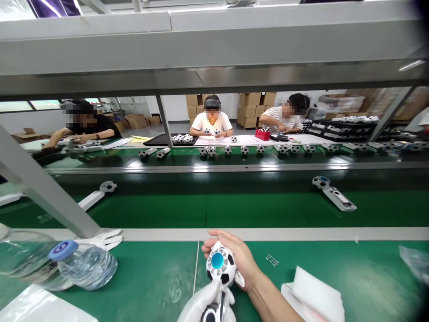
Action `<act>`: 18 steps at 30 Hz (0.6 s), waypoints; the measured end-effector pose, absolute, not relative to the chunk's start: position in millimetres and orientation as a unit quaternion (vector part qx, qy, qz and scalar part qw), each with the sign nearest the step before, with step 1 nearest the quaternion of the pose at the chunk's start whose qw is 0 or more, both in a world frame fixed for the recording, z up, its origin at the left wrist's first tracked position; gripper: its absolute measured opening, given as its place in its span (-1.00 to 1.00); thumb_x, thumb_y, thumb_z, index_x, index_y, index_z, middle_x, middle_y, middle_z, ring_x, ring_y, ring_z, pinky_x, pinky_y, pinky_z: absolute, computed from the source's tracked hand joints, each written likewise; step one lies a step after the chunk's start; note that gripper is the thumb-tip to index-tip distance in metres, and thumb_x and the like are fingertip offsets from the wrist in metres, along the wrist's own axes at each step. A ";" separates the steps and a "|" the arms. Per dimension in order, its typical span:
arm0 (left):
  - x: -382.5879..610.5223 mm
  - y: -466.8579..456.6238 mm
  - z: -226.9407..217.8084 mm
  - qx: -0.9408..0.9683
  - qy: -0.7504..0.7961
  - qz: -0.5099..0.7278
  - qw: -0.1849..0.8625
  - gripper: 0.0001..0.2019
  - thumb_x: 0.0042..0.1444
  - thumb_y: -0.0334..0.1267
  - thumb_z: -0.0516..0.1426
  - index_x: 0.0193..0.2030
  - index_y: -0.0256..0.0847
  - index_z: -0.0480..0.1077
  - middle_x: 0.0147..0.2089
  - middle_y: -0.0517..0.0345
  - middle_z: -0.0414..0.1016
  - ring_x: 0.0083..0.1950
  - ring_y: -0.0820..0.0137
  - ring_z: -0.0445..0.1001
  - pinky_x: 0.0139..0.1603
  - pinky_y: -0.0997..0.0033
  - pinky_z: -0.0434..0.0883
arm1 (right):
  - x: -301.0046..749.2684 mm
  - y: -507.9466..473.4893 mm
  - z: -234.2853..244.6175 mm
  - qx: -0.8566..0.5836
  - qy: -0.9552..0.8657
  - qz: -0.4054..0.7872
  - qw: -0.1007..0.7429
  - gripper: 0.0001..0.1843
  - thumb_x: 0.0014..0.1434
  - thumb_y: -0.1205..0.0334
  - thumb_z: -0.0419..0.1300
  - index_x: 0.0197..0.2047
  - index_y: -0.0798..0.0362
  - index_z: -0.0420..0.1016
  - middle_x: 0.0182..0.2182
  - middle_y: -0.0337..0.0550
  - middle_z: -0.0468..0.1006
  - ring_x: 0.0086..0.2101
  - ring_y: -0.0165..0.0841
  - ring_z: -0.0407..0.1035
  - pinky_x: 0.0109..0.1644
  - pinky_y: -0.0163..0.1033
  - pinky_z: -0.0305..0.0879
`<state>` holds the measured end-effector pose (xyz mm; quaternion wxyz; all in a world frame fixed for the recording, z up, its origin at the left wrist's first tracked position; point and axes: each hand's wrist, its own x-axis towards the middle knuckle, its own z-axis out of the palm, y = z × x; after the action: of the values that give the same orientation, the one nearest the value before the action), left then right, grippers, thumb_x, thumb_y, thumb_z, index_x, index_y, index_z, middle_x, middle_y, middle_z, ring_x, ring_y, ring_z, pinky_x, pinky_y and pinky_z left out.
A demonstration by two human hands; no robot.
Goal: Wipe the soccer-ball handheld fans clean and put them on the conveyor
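The bare right hand (231, 257) curls round the soccer-ball gadget (221, 264), fingers closed over its far side, while the white-gloved left hand (201, 304) grips its lower end at the near edge of view, above the green surface (150, 273). A smooth shell held this way could slip and fall, scattering the small metal bits (272, 260) just to the right. The bottle (83, 268) at left has a blue cap; no writing is legible.
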<state>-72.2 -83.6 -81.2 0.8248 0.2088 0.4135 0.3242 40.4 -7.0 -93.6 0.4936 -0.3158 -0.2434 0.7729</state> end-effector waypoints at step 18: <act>-76.5 -73.5 -103.1 0.045 0.411 0.272 0.869 -0.74 -0.05 -0.21 0.27 -0.33 -0.28 0.29 -0.49 0.04 0.50 -0.51 0.18 0.48 -0.53 0.17 0.45 | 156.2 -110.2 -66.5 -0.612 -0.613 0.385 0.318 -0.74 0.22 0.12 0.04 -0.24 -0.02 0.54 -0.29 -0.17 0.57 -0.24 -0.31 0.43 -0.17 -0.26 0.31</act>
<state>-76.5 -73.5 -103.1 0.8692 0.0451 0.4106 0.2719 156.2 -110.2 -66.5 0.3183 -0.6118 -0.6131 0.3853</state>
